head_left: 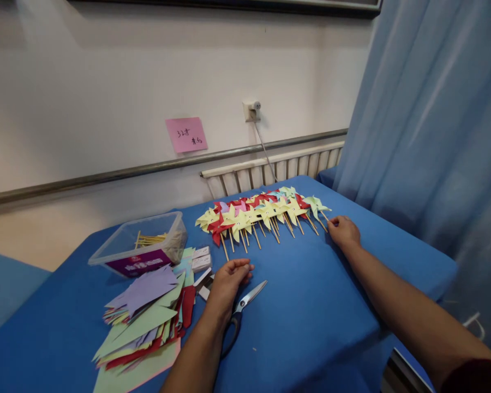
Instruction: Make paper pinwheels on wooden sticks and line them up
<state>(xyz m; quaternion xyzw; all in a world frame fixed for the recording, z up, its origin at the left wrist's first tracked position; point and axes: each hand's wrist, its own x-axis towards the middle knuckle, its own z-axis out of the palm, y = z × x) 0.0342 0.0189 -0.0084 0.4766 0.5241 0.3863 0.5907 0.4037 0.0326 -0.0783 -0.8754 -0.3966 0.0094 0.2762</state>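
Note:
A row of paper pinwheels [262, 213] in yellow, red, green and lilac lies on wooden sticks across the blue table [311, 305]. My right hand [343, 230] rests at the right end of the row, its fingertips on the stick of the last pinwheel. My left hand [228, 284] lies palm down on the cloth with curled fingers, holding nothing. Scissors [241, 311] lie right beside it, their handles partly under my wrist.
A pile of cut coloured paper [147, 316] sits at the left front. Behind it stands a clear plastic box [141, 245] with wooden sticks. Small white boxes [200, 259] lie next to it. A radiator and wall run behind, a blue curtain [425, 136] at right.

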